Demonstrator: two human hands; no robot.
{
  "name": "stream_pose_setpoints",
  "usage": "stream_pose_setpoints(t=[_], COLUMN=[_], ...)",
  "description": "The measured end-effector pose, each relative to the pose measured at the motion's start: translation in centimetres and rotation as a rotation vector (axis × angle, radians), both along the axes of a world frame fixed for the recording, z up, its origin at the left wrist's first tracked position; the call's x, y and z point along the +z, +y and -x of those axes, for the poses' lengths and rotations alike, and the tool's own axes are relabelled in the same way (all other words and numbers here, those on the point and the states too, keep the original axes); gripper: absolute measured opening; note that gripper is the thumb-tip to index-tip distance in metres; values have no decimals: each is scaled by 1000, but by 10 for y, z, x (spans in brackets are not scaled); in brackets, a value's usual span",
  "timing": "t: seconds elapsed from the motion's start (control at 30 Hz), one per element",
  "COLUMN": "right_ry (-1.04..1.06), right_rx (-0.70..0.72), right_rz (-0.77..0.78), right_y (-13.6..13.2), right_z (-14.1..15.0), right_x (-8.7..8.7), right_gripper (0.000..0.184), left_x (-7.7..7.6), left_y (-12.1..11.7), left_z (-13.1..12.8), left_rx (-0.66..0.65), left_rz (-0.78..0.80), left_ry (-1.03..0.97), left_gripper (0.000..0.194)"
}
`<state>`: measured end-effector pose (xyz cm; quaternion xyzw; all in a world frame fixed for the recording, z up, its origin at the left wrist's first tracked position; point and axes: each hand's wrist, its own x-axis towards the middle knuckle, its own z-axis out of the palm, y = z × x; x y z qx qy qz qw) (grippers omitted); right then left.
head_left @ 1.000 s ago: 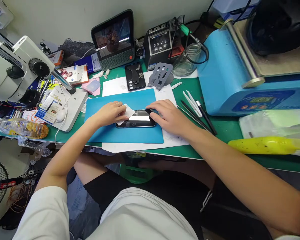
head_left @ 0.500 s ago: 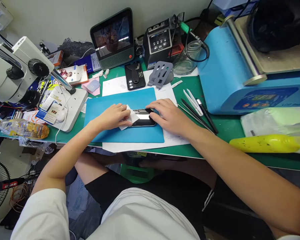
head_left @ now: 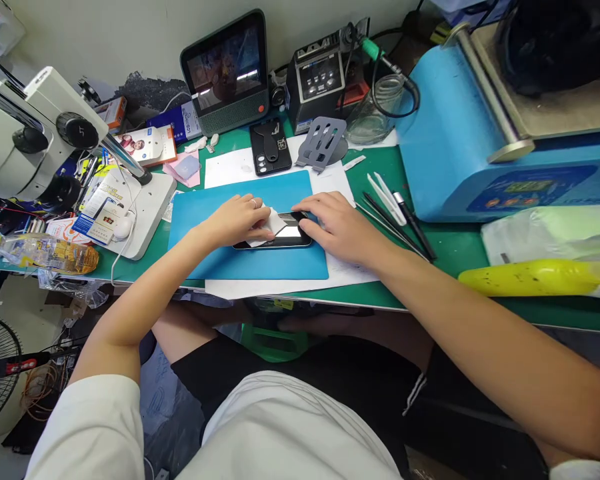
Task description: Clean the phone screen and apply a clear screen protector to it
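A dark, glossy smartphone (head_left: 293, 235) lies flat on the blue mat (head_left: 215, 263), its surface reflecting light. My left hand (head_left: 240, 221) presses a folded white wipe (head_left: 271, 227) onto the phone's left part, the fingers closed on the wipe. At the phone's right end my right hand (head_left: 330, 223) grips the edge between thumb and fingers. The phone's left part is mostly covered by the wipe and my left hand.
Right of the mat lie tweezers (head_left: 387, 200) and a black pen (head_left: 414, 225). Behind it are a black phone (head_left: 270, 148), a grey stand (head_left: 322, 141) and a soldering station (head_left: 316, 83). A microscope (head_left: 55, 127) stands left; a blue machine (head_left: 440, 133) stands right.
My left hand has slid the wipe a little to the right along the phone. My right hand stays at the phone's right end. The view has shifted slightly.
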<state>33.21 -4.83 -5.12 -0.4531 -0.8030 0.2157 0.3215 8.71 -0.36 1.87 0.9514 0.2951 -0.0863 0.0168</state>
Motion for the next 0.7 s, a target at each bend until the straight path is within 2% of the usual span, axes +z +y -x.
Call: stream_pose_setpoints(t=[0.23,0.47,0.7], right_ry=[2,-1,-11], right_rx=[0,-3,-4], right_rz=[-7,-11,-9], right_y=[0,1,0], right_z=[0,1,-2], right_x=[-1,0,-1], right_gripper=[35,35,34], left_x=[-2,-1,-8], left_y=[-8,2,0], left_z=[-2,-7,-9], left_rx=[-69,32,-3], left_rz=[-26,-17,-47], left_ry=[13,-6,-36], left_gripper=[32,33,35])
